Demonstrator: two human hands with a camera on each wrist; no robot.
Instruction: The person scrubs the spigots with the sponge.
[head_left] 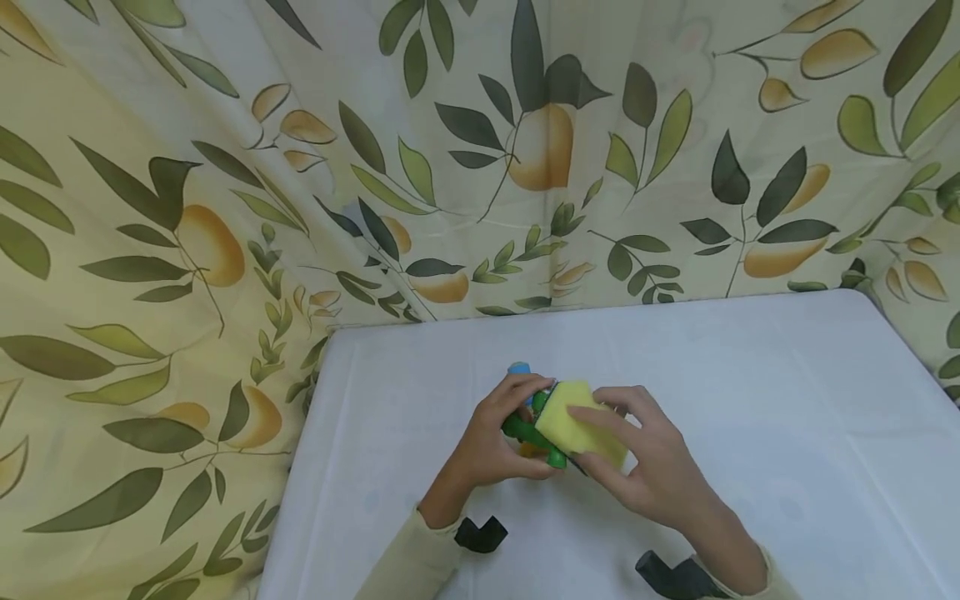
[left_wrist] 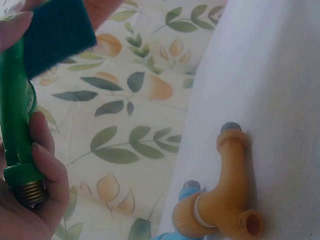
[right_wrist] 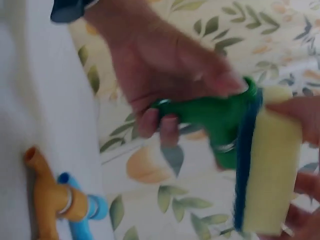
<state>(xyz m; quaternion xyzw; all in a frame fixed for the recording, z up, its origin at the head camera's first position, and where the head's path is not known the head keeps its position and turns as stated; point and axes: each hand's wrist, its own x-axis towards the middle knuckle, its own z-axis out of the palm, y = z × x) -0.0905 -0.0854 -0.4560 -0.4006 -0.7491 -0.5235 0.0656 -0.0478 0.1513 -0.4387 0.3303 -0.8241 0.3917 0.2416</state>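
Observation:
My left hand [head_left: 480, 442] grips a green plastic tap [right_wrist: 215, 117], its fingers wrapped near the end with a brass-coloured thread in the left wrist view. A yellow sponge [head_left: 581, 421] with a dark green scouring side [left_wrist: 60, 37] is pinched between the thumb and fingers of my right hand [head_left: 660, 467]. That scouring side lies against the green tap in the right wrist view. Both hands are raised over the table, close together. Beneath them lie an orange tap [left_wrist: 230, 175] and a blue tap [left_wrist: 190, 191], mostly hidden by the hands in the head view.
The white-covered table [head_left: 750, 375] spreads around the hands, its far edge meeting a curtain [head_left: 637, 167] printed with leaves and fruit. Black straps [head_left: 482, 535] sit at both wrists, over pale sleeves [head_left: 416, 562].

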